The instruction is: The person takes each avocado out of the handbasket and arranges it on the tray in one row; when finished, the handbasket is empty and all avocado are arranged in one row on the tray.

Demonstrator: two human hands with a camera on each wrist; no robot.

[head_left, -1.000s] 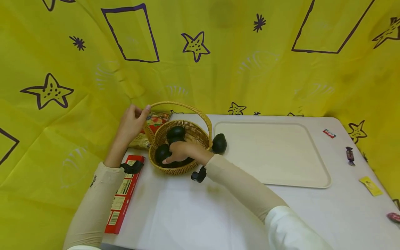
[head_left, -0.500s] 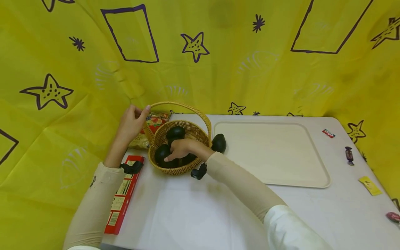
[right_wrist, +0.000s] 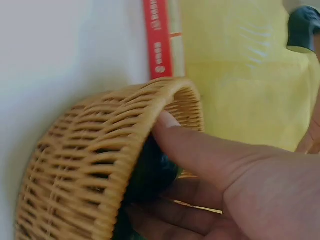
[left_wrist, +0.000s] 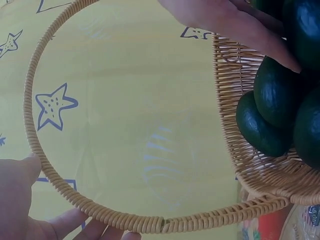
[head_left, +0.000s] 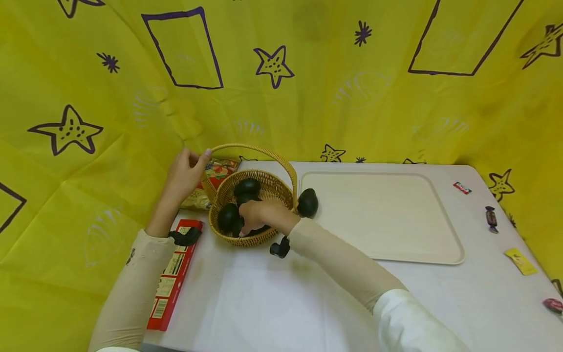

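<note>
The person's left hand (head_left: 181,178) is up at the arched handle (head_left: 278,157) of a wicker basket (head_left: 264,238), thumb against one side of the cane and fingers against the other, so it has hold of it. The basket stands upright on the white-covered counter (head_left: 264,303), left of a pale tray (head_left: 378,215).

The right hand (head_left: 259,215) reaches down inside the basket, over the near side. From the right wrist I see its thumb and fingers on either side of a dark green avocado (right_wrist: 150,172), just within the rim; the palm side is shadowed, so the grip looks closed on that fruit, though I can't vouch for how firmly. More avocados (head_left: 247,187) lie in the basket with it, one toward the back and others piled together; how many sit under the hand I can't tell. Another, the outer avocado (head_left: 308,203), rests outside, between the basket and the tray's left edge.

Behind the basket, to its left, is a shiny snack bag (head_left: 222,167), and nearer the person a long red box (head_left: 173,274) lies beneath the left forearm. Along the right side of the counter are a red-and-white sweet (head_left: 462,187), a dark twisted sweet (head_left: 491,219), a yellow packet (head_left: 521,261) and a pinkish sweet (head_left: 553,305). A yellow cloth (head_left: 308,107) with starfish drawings hangs behind everything.
</note>
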